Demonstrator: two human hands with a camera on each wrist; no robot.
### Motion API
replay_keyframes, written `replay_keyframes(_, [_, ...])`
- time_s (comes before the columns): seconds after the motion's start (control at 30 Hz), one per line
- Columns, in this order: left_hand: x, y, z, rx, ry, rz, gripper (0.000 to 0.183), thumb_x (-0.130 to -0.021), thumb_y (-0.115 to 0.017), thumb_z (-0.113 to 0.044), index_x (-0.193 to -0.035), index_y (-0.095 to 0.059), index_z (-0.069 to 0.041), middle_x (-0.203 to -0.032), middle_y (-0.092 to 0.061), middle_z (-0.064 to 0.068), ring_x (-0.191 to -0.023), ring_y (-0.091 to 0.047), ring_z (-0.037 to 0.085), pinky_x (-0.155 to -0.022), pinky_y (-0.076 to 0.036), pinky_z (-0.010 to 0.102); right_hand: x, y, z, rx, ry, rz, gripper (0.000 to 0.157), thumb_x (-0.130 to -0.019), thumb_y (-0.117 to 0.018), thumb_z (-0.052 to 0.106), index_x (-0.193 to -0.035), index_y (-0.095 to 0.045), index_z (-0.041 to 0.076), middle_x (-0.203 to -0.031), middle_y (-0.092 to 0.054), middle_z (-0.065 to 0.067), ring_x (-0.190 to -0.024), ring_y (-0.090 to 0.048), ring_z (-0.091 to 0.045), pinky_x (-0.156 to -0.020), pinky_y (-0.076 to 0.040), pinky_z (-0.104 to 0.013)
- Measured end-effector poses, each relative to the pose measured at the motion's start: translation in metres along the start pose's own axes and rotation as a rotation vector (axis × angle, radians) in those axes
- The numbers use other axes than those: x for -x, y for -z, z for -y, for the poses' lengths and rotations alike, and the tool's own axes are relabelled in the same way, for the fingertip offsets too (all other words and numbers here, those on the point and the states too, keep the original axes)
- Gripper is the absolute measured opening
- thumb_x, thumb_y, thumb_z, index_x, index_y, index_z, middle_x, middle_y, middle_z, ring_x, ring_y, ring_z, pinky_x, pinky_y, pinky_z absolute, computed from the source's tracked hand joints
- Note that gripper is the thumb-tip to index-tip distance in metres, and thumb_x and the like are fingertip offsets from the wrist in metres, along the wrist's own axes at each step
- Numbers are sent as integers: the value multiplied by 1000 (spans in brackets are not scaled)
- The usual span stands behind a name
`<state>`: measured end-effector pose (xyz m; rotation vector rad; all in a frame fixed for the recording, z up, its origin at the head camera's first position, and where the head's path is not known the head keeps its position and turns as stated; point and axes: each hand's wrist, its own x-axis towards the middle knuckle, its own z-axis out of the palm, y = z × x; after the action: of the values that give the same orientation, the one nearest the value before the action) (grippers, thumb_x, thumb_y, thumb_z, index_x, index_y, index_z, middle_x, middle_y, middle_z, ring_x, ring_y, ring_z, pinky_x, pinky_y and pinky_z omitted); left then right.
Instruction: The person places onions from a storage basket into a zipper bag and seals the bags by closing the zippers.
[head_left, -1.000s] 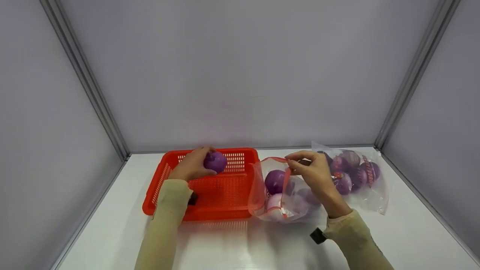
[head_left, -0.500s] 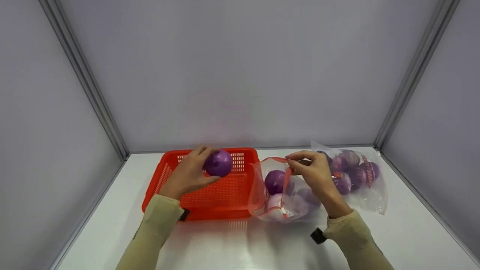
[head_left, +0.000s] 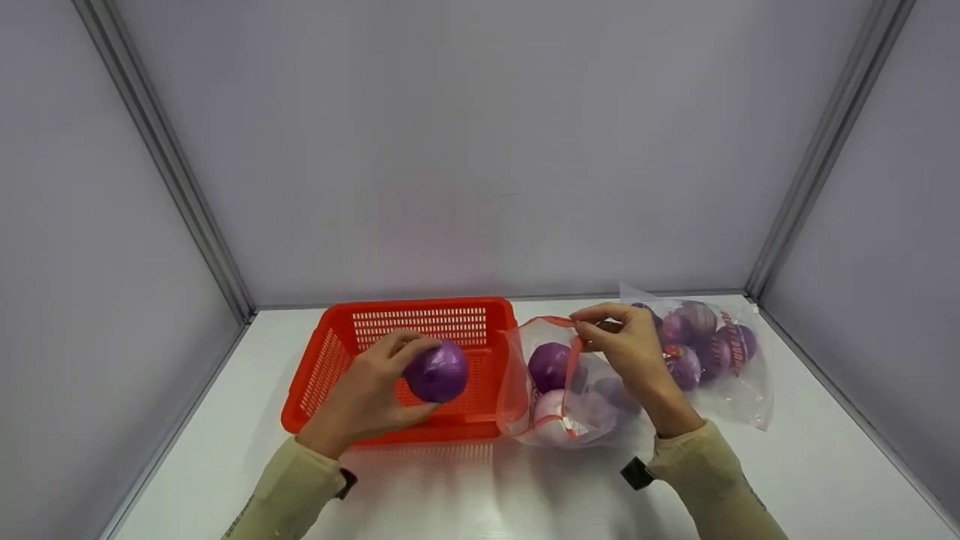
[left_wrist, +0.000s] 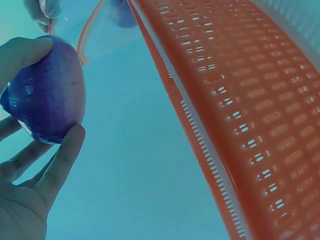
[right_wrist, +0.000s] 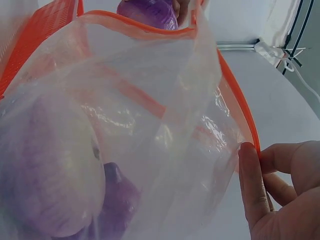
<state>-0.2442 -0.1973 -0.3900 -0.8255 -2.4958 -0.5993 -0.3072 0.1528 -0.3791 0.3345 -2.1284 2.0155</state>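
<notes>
A shiny purple onion (head_left: 436, 372) is gripped between the thumb and fingers of my left hand (head_left: 367, 397), raised over the front part of the red basket (head_left: 416, 304). In the left wrist view the same onion (left_wrist: 50, 92) shows its pointed end toward the palm side. My right hand (head_left: 626, 341) pinches the red-edged rim of a clear plastic bag (head_left: 514, 375), which stands with its mouth apart. Inside that bag lie several onions, among them a dark purple one (head_left: 551, 366) and a paler one (head_left: 551, 405). The right wrist view shows thumb and finger on the red rim (right_wrist: 252, 130).
A second clear bag (head_left: 750, 397) with red print and several purple onions lies at the back right, behind my right hand. The basket stands directly left of the held bag. Pale panels (head_left: 480, 150) wall in the white table (head_left: 225, 442) at the back and sides.
My left hand has lifted the onion from the back of the basket and brought it nearer to me. The right hand stays on the bag's rim.
</notes>
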Motion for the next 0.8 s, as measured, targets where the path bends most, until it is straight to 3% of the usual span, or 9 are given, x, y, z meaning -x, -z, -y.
replay_keyframes(0.4, [-23,-21,-21,63,-78,23,73,-74,-94,-29,-138,-60,-24,-133,-59,3,-121,-64,24,-95,-60,37,0,-1,-1,-11,-2,3,14,-91,-71,-7,-103,-74,-14,-92,-74,-11,-75,-73,-15,-69,-64,-30])
replay_keyframes(0.8, [-48,-45,-39,90,-178,17,72,-75,-94,-35,-137,-62,-20,-132,-59,5,-119,-64,24,-97,-60,36,0,-1,0,1,1,16,14,-92,-70,-6,-103,-74,-14,-96,-74,-13,-76,-73,-14,-71,-65,-32])
